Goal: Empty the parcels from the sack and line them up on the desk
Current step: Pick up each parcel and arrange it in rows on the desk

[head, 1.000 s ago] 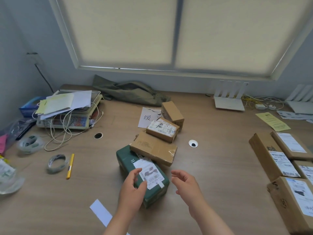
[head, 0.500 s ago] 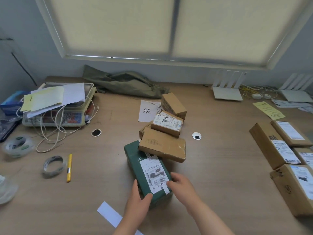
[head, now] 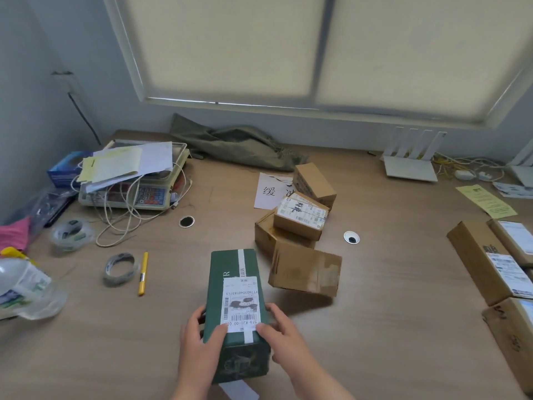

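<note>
A green parcel (head: 230, 269) with a white shipping label is gripped at its near end by both hands, my left hand (head: 199, 336) on its left side and my right hand (head: 284, 333) on its right. Just right of it a brown cardboard parcel (head: 305, 271) tilts on one edge. Behind that, a labelled brown parcel (head: 300, 216) rests on another box, and a plain brown parcel (head: 314, 181) stands further back. The olive sack (head: 236, 145) lies flat against the wall. A row of brown parcels (head: 487, 264) lines the right edge of the desk.
A weighing scale (head: 135, 192) with papers and cables sits back left. Two tape rolls (head: 119, 268), a yellow pen (head: 142, 272) and a plastic bottle (head: 26, 287) lie at left. White routers (head: 409, 166) and a yellow sheet (head: 487, 200) are back right.
Both hands closed on the green parcel and pulled it toward me out of the pile. The brown parcel that lay on it has slid off and tipped to the right.
</note>
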The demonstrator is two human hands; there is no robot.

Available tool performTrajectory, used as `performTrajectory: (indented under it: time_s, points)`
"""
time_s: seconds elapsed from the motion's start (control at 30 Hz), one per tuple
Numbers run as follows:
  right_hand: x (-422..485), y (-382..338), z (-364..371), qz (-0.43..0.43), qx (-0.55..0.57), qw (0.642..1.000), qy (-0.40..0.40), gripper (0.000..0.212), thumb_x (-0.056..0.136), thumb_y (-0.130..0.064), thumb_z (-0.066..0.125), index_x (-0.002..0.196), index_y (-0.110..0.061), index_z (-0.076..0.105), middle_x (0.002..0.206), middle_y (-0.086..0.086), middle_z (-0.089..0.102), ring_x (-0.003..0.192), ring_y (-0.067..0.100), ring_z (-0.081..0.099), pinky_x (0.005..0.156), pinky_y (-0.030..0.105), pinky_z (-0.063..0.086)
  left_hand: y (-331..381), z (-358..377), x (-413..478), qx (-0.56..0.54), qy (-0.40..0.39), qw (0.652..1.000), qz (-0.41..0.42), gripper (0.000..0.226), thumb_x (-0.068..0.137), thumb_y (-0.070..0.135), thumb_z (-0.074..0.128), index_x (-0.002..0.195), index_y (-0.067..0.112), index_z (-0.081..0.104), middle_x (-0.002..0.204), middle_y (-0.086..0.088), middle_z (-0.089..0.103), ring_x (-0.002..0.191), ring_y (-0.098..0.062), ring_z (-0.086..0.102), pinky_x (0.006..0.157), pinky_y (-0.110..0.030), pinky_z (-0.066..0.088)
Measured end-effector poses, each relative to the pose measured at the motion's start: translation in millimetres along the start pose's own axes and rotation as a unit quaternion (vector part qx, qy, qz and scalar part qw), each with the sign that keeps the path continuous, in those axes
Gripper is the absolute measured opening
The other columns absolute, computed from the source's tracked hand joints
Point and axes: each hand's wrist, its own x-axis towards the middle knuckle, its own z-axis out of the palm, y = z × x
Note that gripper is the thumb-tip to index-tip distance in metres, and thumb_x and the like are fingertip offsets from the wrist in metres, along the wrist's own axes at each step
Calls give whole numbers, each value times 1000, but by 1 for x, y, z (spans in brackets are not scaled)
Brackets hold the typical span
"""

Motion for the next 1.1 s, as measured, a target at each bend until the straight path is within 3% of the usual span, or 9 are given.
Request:
performTrajectory:
  time_s: [0.13,0.23,0.37,0.53,0.67,0.77,0.83,0.97,1.1]
  points:
    - [-7,-6,7,-1,74,997,-38,35,98,-29,61,123,-47,44,112,5,71,94,18,74,81,37,63,18,-9,-19,-45,23,998,46,66,66,36,69,129,32,49,127,-1,49,112,-21,57,89,-44,56]
    - [-14,-15,4,-45,85,994,-47,36,98,-30,61,124,-48,43,115,3,72,92,15,75,74,31,62,31,-13,-30,-56,28,993,95,61,80,27,72,135,30,46,130,-1,46,113,-13,55,78,-24,53]
    - [-19,-31,-9,-83,98,990,-52,40,94,-33,64,128,-37,43,116,-1,70,99,14,72,74,28,57,52,-11,-39,-69,6,988,140,55,93,4,65,137,27,43,124,1,43,98,21,52,65,-6,51]
    - [-24,-50,-28,-110,152,980,-62,71,73,-53,73,132,-28,41,117,3,75,110,25,71,103,54,50,82,-4,-54,-101,-12,975,195,60,79,29,65,132,47,44,127,10,42,115,2,54,74,-14,56]
    - [-27,-62,-44,-121,158,978,-57,99,66,-64,82,145,-21,40,126,4,72,113,24,70,99,50,53,96,-2,-59,-98,-43,970,217,69,74,26,55,134,59,45,126,16,45,116,9,50,92,-22,48]
    - [-36,-66,-60,-155,149,973,-77,68,78,-51,80,134,-19,57,124,7,72,114,28,69,102,52,51,99,-1,-54,-97,-77,976,182,61,80,18,51,126,58,55,131,12,56,122,-8,58,97,-38,54]
    - [-42,-68,-68,-171,149,971,-70,49,84,-41,73,127,-18,65,118,9,75,111,30,71,101,52,52,102,3,-52,-115,-87,978,150,53,93,6,48,119,52,58,122,4,66,108,-17,69,85,-43,60]
    - [-49,-69,-75,-195,202,958,-49,45,87,-37,64,125,-13,68,123,15,72,113,33,69,99,50,53,118,22,-57,-146,-92,979,111,19,101,21,56,115,29,45,107,-1,65,80,-12,73,57,-20,55]
    - [-57,-67,-80,-240,223,940,-97,55,95,-48,60,143,-23,49,139,13,62,128,36,59,109,57,42,128,33,-63,-193,-160,964,90,61,75,42,78,122,30,40,116,-1,63,88,-11,75,66,-32,61]
